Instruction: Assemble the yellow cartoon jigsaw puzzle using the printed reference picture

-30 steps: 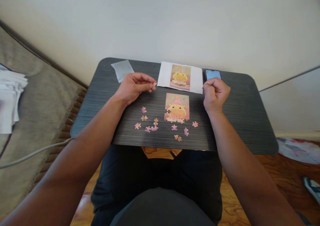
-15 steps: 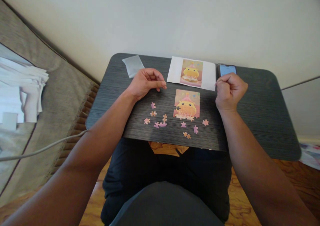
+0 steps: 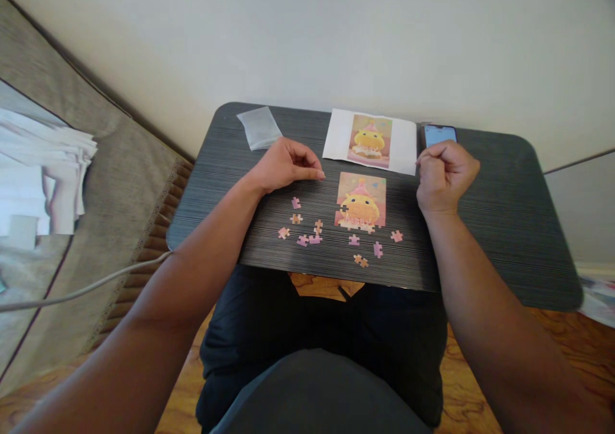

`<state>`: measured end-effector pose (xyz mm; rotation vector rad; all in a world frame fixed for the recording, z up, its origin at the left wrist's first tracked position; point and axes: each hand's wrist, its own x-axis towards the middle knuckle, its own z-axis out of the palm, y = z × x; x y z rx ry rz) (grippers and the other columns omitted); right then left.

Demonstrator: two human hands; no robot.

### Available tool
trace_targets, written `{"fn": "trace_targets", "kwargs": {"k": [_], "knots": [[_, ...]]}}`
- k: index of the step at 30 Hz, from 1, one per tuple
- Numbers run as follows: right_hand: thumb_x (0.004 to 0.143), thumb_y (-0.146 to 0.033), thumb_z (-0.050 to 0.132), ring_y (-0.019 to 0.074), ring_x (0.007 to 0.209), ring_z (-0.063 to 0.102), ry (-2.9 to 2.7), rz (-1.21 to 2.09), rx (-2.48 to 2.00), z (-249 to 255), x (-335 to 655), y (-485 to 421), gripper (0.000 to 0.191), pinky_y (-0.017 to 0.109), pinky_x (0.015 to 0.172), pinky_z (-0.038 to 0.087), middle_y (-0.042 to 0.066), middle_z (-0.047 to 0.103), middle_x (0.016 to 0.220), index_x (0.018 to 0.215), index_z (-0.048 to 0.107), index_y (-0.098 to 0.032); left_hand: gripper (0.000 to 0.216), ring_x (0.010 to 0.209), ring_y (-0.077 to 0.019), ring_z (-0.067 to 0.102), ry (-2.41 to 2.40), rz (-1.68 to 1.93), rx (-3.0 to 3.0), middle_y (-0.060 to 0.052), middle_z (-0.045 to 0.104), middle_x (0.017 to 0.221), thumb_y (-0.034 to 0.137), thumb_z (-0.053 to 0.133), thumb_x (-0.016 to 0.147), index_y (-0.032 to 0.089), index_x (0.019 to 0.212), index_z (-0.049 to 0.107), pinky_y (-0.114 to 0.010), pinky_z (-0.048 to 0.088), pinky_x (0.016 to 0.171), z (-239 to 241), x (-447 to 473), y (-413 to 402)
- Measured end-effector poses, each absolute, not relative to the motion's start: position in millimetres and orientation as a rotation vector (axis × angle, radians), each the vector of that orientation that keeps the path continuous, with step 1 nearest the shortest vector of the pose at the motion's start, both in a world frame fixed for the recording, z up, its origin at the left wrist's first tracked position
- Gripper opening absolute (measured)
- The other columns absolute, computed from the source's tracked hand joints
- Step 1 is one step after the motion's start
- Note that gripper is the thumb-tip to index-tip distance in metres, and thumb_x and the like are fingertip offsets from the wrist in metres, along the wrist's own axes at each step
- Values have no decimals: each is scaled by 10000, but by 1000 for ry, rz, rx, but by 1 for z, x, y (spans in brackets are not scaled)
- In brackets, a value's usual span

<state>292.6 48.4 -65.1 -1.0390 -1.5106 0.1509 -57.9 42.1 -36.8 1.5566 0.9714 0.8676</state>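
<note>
From where I stand, the person sits at a dark grey, wood-grained table with rounded corners point(image 3: 509, 229). A partly assembled cardboard jigsaw point(image 3: 362, 197), showing a yellow figure in a pink party hat, lies flat near the middle, between the two hands. Its lower edge is ragged, and a dark gap shows at its left side.

The left hand point(image 3: 294, 166) is over the table just left of the jigsaw, thumb and forefinger drawn together at the tips; I cannot tell whether anything is pinched there. The right hand point(image 3: 446, 176) is curled into a loose fist, right of the jigsaw, covering the lower part of a dark-framed phone with a lit blue screen point(image 3: 438, 134).

Small pink, purple and orange-brown puzzle pieces point(image 3: 354, 240) lie scattered on the near side, most of them left of and below the jigsaw. Beyond it rests a white paper sheet point(image 3: 403, 144) printed with the same yellow figure. A translucent plastic pouch point(image 3: 259, 127) lies at the far left, just beyond the left hand.
</note>
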Motion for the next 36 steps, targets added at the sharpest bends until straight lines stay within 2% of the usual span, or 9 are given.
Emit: {"fn": "trace_targets", "kwargs": {"k": [4, 10, 14, 24, 29, 32, 36], "knots": [[847, -171, 584, 154, 528, 447, -1508, 148, -1014, -67, 292, 50, 187, 355, 586, 316, -35, 513, 580, 685, 622, -258, 163, 771, -163, 721, 948, 798, 1735, -102, 815, 873, 292, 891, 853, 140, 900, 852, -311, 561, 715, -36, -58, 41], [858, -186, 572, 162, 535, 440, -1509, 174, -1016, -64, 290, 46, 182, 363, 583, 311, -34, 517, 593, 704, 626, -265, 82, 743, -133, 654, 980, 839, 1955, -87, 737, 942, 193, 872, 840, 150, 910, 863, -290, 491, 632, -38, -58, 40], [862, -187, 578, 159, 535, 445, -1513, 176, -982, -62, 287, 45, 182, 361, 576, 305, -30, 519, 601, 700, 628, -254, 52, 773, -144, 670, 1046, 828, 1955, -67, 743, 920, 222, 846, 879, 178, 906, 851, -300, 537, 704, -32, -60, 36], [942, -261, 622, 162, 548, 435, -1549, 135, -974, -66, 289, 47, 234, 375, 587, 318, -25, 509, 606, 709, 599, -261, 95, 692, -135, 615, 1205, 708, 2141, -33, 741, 836, 289, 804, 883, 210, 881, 857, -295, 449, 622, -16, -66, 20], [956, -284, 618, 158, 571, 446, -1557, 149, -973, -66, 289, 47, 257, 372, 607, 354, -26, 494, 620, 703, 582, -257, 73, 724, -140, 640, 1262, 857, 2152, -37, 741, 894, 262, 808, 902, 203, 873, 839, -301, 468, 640, -14, -75, -17], [956, -293, 630, 153, 568, 432, -1555, 154, -960, -66, 289, 48, 261, 372, 617, 365, -31, 478, 617, 705, 570, -256, 44, 832, -172, 688, 1297, 985, 2223, -31, 745, 918, 250, 817, 927, 218, 902, 835, -327, 523, 748, -6, -75, -55], [951, -296, 620, 159, 601, 458, -1563, 170, -999, -68, 289, 49, 251, 371, 636, 386, -27, 485, 642, 711, 557, -258, 42, 825, -177, 675, 1264, 1000, 2319, -26, 728, 866, 199, 792, 974, 202, 939, 814, -335, 530, 760, 1, -47, -115]]}}
